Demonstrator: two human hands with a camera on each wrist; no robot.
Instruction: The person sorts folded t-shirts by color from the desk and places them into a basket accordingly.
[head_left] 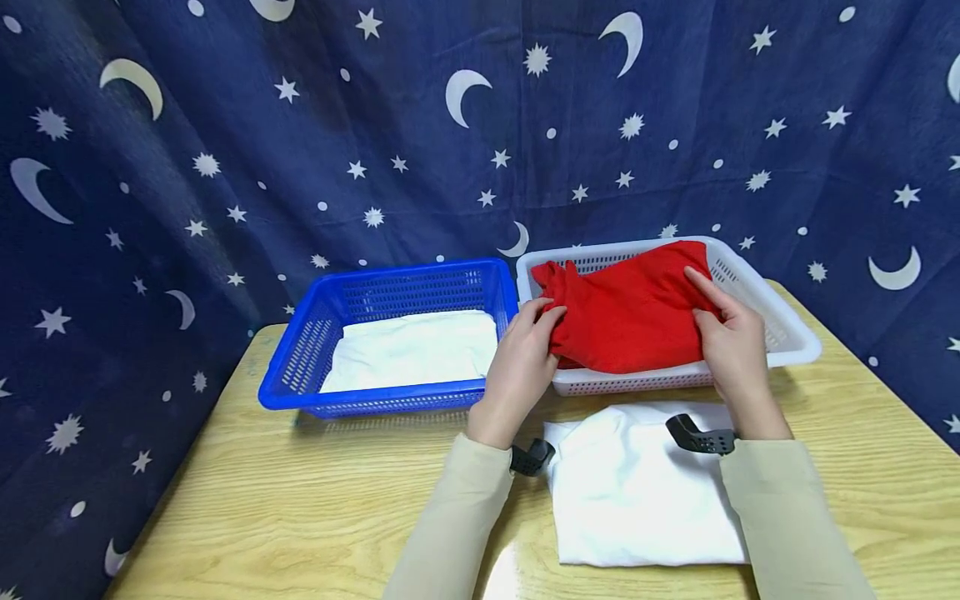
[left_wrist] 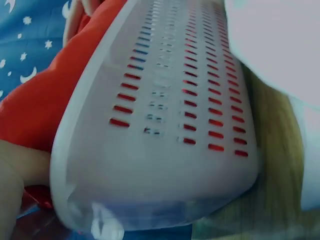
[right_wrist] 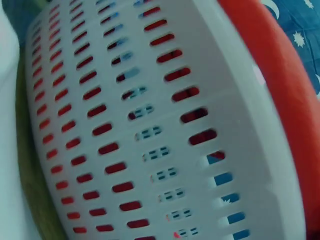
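A crumpled red cloth (head_left: 630, 312) lies in the mouth of the white basket (head_left: 795, 333), partly over its near rim. My left hand (head_left: 525, 358) grips the cloth's left end, fingers bent over its edge. At the right end, my right hand (head_left: 731, 342) holds it between the thumb and the fingers. More red shows through the slots of the basket wall (left_wrist: 165, 165) in the left wrist view. In the right wrist view the red cloth (right_wrist: 280, 85) bulges over the rim, and the right hand is out of sight there.
A blue basket (head_left: 300, 367) with a folded white cloth (head_left: 416, 346) in it stands left of the white one. Another folded white cloth (head_left: 645, 492) lies on the wooden table (head_left: 315, 517) beneath my forearms. A dark blue star-and-moon curtain (head_left: 420, 167) hangs behind the baskets.
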